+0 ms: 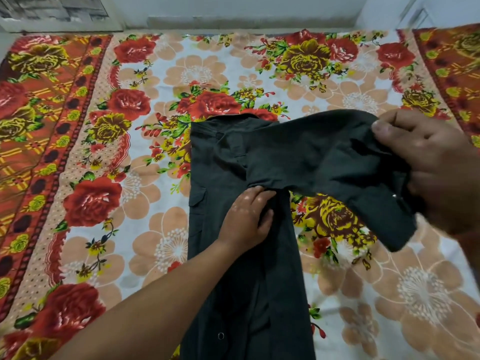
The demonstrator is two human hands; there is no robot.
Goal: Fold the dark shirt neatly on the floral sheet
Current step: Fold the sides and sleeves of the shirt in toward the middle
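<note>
Looking down through the head camera, I see the dark shirt (233, 165) lying lengthwise on the floral sheet (130, 126), a little right of the sheet's middle. Its collar (233, 118) is at the far end and its lower part runs toward me and out of the bottom of the view. The body is a narrow strip with a straight left edge, and a pocket flap (197, 196) sits on that edge. A small metal snap (221, 335) shows low down near the bottom of the view. My left hand (249, 216) rests flat on the middle of the shirt with fingers straight and close together. It presses the cloth just below where the sleeve (324, 157) branches off to the right. My right hand (428, 165) is close to the camera and grips the outer part of that sleeve, with the thumb (384, 128) on top and the fingers curled around the cloth. The sleeve is raised off the sheet and stretches from the shirt's shoulder across to this hand, and its loose end hangs down below the hand over the flowers. Beyond the far edge of the sheet stands a pale wall (233, 9).
</note>
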